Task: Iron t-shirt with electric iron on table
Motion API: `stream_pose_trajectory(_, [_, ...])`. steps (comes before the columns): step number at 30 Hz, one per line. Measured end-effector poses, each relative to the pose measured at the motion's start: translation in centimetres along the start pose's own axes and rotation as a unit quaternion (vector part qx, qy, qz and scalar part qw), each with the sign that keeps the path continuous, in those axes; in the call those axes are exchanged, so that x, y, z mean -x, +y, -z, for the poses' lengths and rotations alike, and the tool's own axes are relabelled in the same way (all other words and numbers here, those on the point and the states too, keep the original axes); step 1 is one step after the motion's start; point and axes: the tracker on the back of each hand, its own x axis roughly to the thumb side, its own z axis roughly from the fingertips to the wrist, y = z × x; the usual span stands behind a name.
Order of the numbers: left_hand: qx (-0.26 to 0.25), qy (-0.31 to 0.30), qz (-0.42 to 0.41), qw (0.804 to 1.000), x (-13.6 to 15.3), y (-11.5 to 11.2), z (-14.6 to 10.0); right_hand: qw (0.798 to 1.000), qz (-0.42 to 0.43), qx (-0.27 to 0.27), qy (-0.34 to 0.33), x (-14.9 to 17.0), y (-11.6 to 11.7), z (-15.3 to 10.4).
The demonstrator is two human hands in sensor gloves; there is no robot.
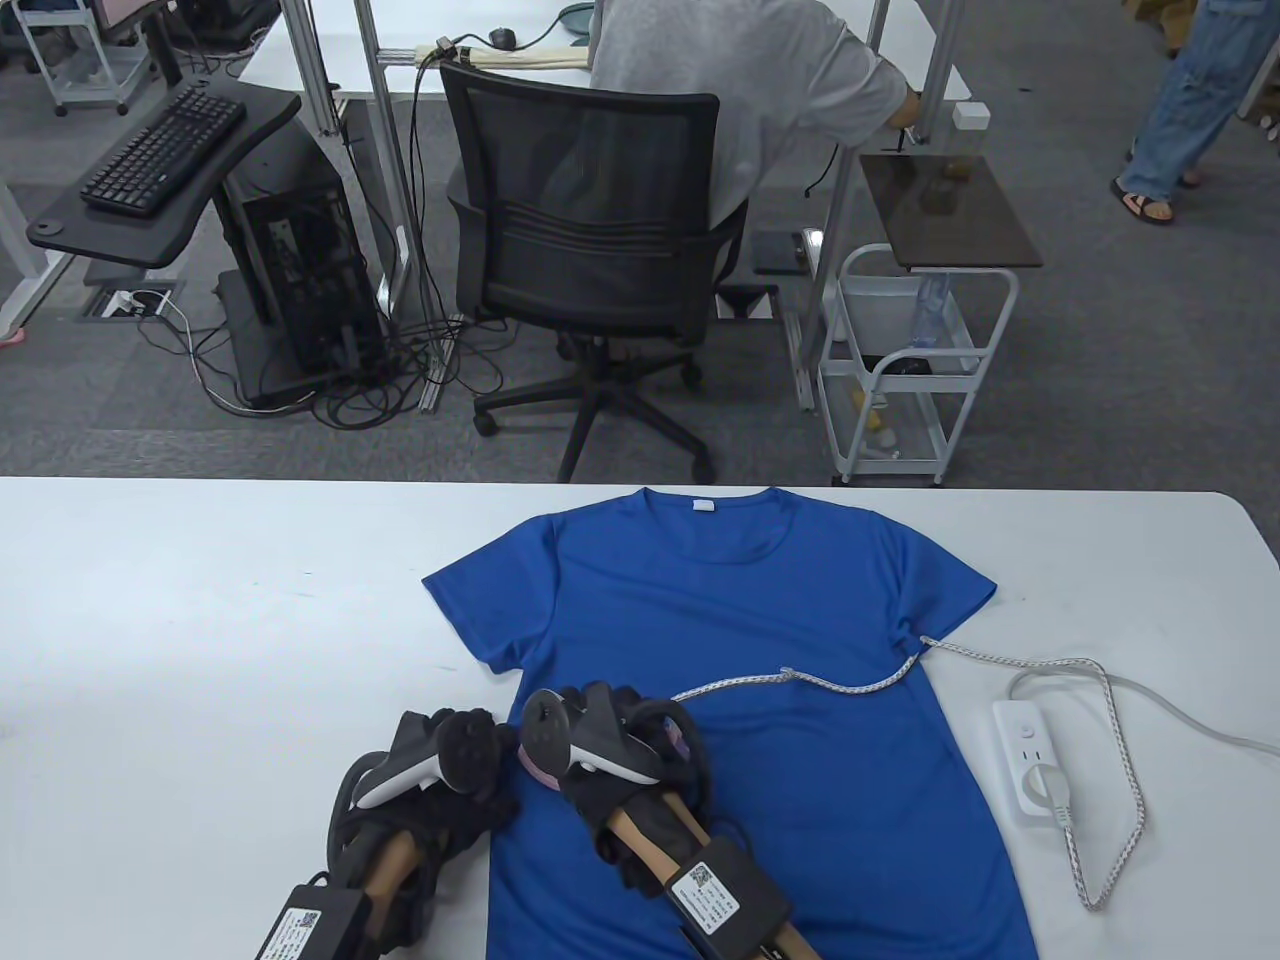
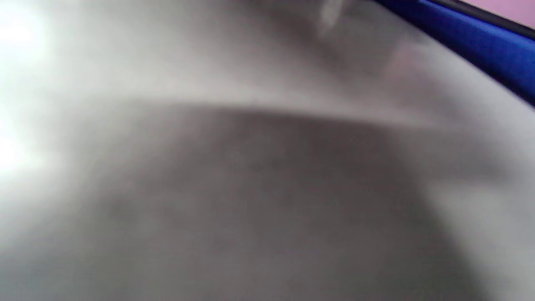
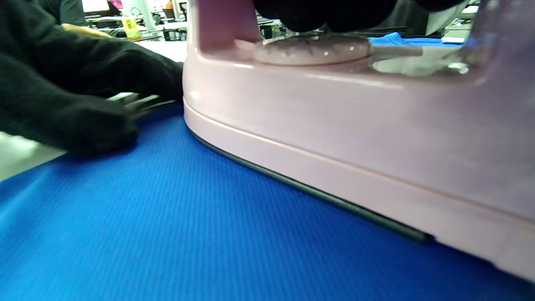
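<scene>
Blue short-sleeved t-shirt (image 1: 760,700) lies flat, collar away from the person, on the white table (image 1: 200,600). Pale pink plastic electric iron (image 3: 355,138) sits soleplate-down on the shirt's lower left part, near its left edge. Right hand (image 1: 620,745), black glove w/ tracker, is over the iron; right wrist view shows dark gloved fingers (image 3: 326,14) wrapped round the handle from above, i.e. clamped on it. Left hand (image 1: 445,765) rests at the shirt's left edge, just beside the iron, fingers laid flat on fabric and table; not gripping anything. Left wrist view: blurred, only table surface and a blue strip. Braided white cord (image 1: 800,682) runs from the iron across the shirt to the white power strip (image 1: 1035,765) at right, plugged in.
</scene>
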Motion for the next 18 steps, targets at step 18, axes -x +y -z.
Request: stream_pose_trajectory(18, [0.008, -0.009, 0.010, 1.000, 0.0, -0.3, -0.1, 0.999, -0.009, 0.004, -0.049, 1.6, 1.0, -4.9])
